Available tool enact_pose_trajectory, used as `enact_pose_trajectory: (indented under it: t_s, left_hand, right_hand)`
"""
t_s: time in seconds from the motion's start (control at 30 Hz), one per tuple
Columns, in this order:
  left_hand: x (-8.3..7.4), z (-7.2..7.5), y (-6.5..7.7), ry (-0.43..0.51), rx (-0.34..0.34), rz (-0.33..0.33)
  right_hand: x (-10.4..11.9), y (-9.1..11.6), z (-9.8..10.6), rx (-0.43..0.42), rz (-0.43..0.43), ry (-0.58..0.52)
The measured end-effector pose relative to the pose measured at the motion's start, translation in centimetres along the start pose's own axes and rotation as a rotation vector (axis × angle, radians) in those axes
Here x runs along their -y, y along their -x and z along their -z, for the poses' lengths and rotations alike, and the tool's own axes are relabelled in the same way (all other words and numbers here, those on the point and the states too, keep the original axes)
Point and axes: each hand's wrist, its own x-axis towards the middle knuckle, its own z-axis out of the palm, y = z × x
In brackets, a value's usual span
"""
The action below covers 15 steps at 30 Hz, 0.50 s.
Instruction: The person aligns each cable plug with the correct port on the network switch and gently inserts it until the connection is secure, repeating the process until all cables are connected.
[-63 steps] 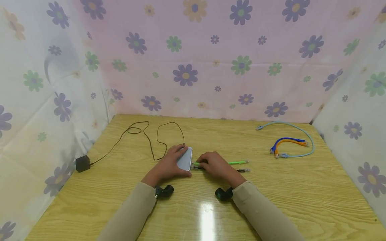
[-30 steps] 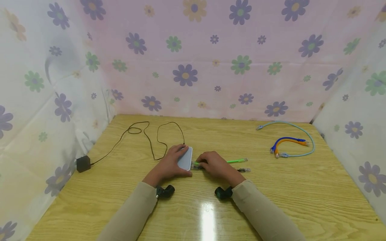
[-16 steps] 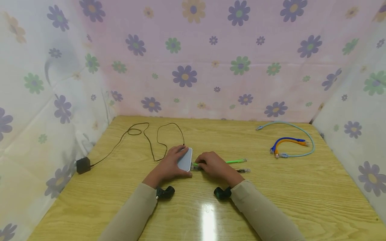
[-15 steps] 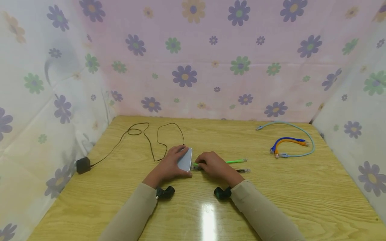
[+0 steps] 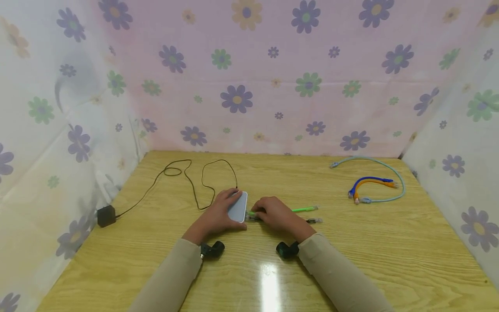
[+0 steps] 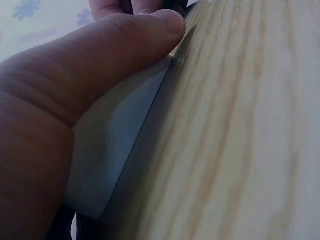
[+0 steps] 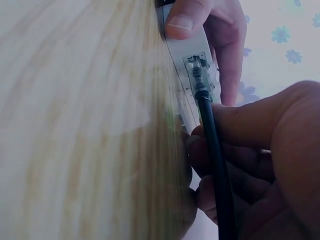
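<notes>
One grey-white box (image 5: 238,209), at the centre of the head view, was steadied on the table (image 5: 109,260) by the grip of the left hand (image 5: 218,215), thumb along its near edge and fingers at its far edge. The green cable (image 5: 306,209) was pinched close to its box-side end by the grip of the right hand (image 5: 275,213). The black cable (image 7: 216,155), upper right of centre in the right-wrist view, was met at the box's side by its clear plug (image 7: 199,77); whether the green one was fully seated could not be told. Probably the fit was best served by bracing the box firmly, holding the green end level and square, and leaving the black cable unbent.
</notes>
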Motion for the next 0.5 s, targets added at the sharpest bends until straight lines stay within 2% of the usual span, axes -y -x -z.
enact_pose_trajectory:
  t_s: [0.5]
  left_hand:
    - [-0.19,0.02,0.05,-0.001,-0.009,0.000]
  right_hand:
    - [-0.89,0.29,0.82,0.007,-0.029,-0.005]
